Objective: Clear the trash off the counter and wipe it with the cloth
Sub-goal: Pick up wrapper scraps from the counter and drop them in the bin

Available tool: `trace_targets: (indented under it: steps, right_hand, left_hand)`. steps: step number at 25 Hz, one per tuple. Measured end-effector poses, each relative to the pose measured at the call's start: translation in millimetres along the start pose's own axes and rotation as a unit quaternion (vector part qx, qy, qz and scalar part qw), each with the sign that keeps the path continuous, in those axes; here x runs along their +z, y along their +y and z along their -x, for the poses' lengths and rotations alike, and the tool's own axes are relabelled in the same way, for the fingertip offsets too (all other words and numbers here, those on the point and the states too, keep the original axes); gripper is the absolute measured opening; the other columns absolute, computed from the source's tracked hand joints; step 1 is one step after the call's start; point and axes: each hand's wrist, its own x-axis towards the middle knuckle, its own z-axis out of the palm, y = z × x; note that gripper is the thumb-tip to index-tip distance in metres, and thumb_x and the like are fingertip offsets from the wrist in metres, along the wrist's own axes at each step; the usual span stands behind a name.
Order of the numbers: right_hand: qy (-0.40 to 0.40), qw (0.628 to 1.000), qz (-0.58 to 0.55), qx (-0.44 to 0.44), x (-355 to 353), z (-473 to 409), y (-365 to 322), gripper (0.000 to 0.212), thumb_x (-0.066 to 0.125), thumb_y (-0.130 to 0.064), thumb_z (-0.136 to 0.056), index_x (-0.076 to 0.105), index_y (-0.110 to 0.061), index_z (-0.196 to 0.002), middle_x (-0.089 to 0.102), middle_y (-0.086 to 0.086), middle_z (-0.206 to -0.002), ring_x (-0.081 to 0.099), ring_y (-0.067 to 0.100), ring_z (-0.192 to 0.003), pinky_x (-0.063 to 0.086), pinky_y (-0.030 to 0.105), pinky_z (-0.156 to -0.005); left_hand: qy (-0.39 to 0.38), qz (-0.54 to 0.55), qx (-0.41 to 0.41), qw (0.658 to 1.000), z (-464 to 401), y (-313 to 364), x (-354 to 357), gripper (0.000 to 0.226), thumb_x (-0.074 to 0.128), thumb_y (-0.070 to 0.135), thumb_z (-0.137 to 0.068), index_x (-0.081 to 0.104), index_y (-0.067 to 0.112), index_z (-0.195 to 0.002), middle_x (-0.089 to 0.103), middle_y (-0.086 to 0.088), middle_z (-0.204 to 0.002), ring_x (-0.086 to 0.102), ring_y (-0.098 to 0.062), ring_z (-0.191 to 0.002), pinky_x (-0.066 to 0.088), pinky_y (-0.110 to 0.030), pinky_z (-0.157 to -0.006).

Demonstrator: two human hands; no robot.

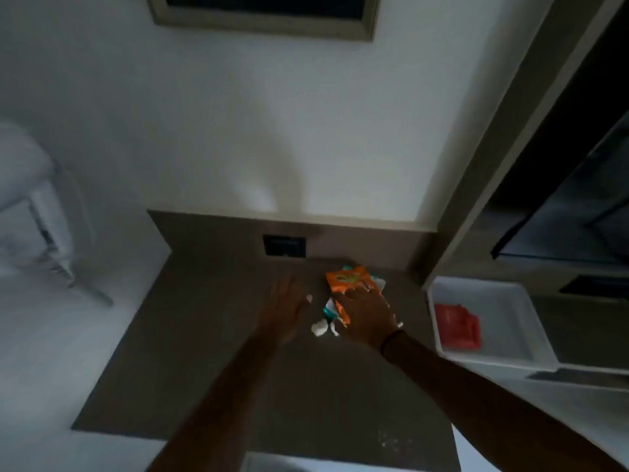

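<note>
Your right hand point(369, 313) is pressing flat — fingers spread — on the orange wrapper point(347, 284) at one o'clock on the counter point(190, 352). Your left hand point(284, 310) is hovering open, empty, just beside the crumpled white scrap point(320, 328).

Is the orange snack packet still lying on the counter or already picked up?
Lying on the counter: the orange packet lies flat, the right hand pressed on its near end.

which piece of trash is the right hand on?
The orange wrapper: the right hand lies flat across its near end. The teal-edged wrapper pokes out beneath it, and the white crumpled scrap lies apart, nearer the camera, untouched.
</note>
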Motion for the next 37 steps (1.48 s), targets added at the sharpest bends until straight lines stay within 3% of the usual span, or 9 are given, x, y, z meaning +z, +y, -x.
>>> trace_targets:
  steps: [3,6,12,18,21,24,28,34,37]
  right_hand:
    - [-0.06,0.997,-0.026,0.033,60.6,-1.2,-4.4,0.055,0.058,-0.03,-0.084,0.056,-0.025,-0.138,0.063,0.01,-0.127,0.058,0.033,-0.119,0.044,0.043,-0.099]
    - [-0.14,0.987,-0.006,0.072,97.0,-6.1,-7.1,0.051,0.053,-0.026,-0.089,0.052,-0.021,-0.14,0.049,0.012,-0.143,0.048,0.033,-0.129,0.039,0.043,-0.104]
    - [-0.095,0.986,-0.05,0.128,122.1,18.3,-17.9,0.032,0.042,-0.029,-0.099,0.063,-0.014,-0.119,0.061,0.012,-0.124,0.055,0.032,-0.12,0.045,0.042,-0.095]
    - [-0.019,0.971,-0.156,0.18,99.1,99.5,-46.7,0.017,0.06,-0.027,-0.086,0.071,-0.018,-0.093,0.074,0.004,-0.098,0.067,0.028,-0.098,0.052,0.036,-0.081]
    - [0.027,0.964,-0.175,0.197,97.3,157.9,-67.4,0.007,0.067,-0.032,-0.078,0.069,-0.026,-0.08,0.074,-0.008,-0.079,0.068,0.016,-0.077,0.053,0.029,-0.066]
    - [0.005,0.968,-0.187,0.168,115.0,232.9,-83.4,0.011,0.071,-0.039,-0.079,0.066,-0.029,-0.077,0.072,-0.016,-0.076,0.061,0.005,-0.07,0.051,0.024,-0.066]
    - [-0.09,0.97,-0.165,0.152,153.7,302.7,-87.3,0.011,0.06,-0.036,-0.085,0.068,-0.029,-0.088,0.075,-0.01,-0.086,0.065,0.014,-0.084,0.05,0.031,-0.076]
    - [-0.145,0.975,-0.125,0.115,201.0,337.1,-87.7,0.026,0.052,-0.029,-0.09,0.062,-0.026,-0.114,0.074,-0.001,-0.106,0.064,0.024,-0.104,0.046,0.036,-0.086]
    - [-0.201,0.967,-0.109,0.114,216.9,341.5,-87.6,0.04,0.052,-0.026,-0.089,0.052,-0.027,-0.13,0.072,0.001,-0.115,0.062,0.028,-0.112,0.044,0.038,-0.091]
  left_hand:
    - [-0.136,0.012,0.014,0.991,18.6,-3.1,58.7,0.051,0.044,0.028,-0.101,0.035,0.021,-0.151,0.034,-0.005,-0.16,0.031,-0.021,-0.147,0.025,-0.035,-0.123]
    - [-0.147,0.028,0.041,0.988,27.8,-7.6,86.6,0.045,0.048,0.023,-0.097,0.05,0.022,-0.142,0.051,-0.006,-0.144,0.047,-0.025,-0.132,0.038,-0.039,-0.112]
    - [-0.129,0.097,0.058,0.985,41.0,-14.8,89.6,0.029,0.054,0.012,-0.092,0.072,0.012,-0.114,0.068,-0.013,-0.115,0.061,-0.03,-0.109,0.049,-0.041,-0.101]
    - [-0.103,0.155,0.048,0.981,118.7,-14.3,74.5,0.018,0.059,0.007,-0.092,0.072,0.006,-0.105,0.07,-0.015,-0.105,0.063,-0.031,-0.102,0.052,-0.041,-0.096]
    - [-0.086,0.232,0.039,0.968,185.4,0.7,72.1,0.016,0.059,0.011,-0.096,0.07,0.012,-0.108,0.068,-0.007,-0.106,0.061,-0.017,-0.101,0.049,-0.029,-0.095]
    - [-0.12,0.234,0.012,0.965,270.5,20.4,81.9,0.017,0.05,0.027,-0.101,0.063,0.021,-0.11,0.061,0.005,-0.107,0.051,-0.001,-0.099,0.045,-0.017,-0.09]
    - [-0.19,0.2,-0.037,0.961,346.0,40.3,110.3,0.019,0.054,0.023,-0.099,0.067,0.014,-0.108,0.065,-0.004,-0.104,0.057,-0.013,-0.099,0.048,-0.026,-0.089]
    - [-0.236,0.134,-0.086,0.959,381.6,60.5,149.5,0.023,0.057,0.02,-0.097,0.073,0.004,-0.103,0.071,-0.014,-0.101,0.065,-0.025,-0.095,0.05,-0.031,-0.083]
    - [-0.248,0.108,-0.078,0.96,391.6,61.7,167.0,0.023,0.061,0.014,-0.092,0.069,0.004,-0.112,0.07,-0.014,-0.11,0.063,-0.028,-0.104,0.051,-0.033,-0.092]
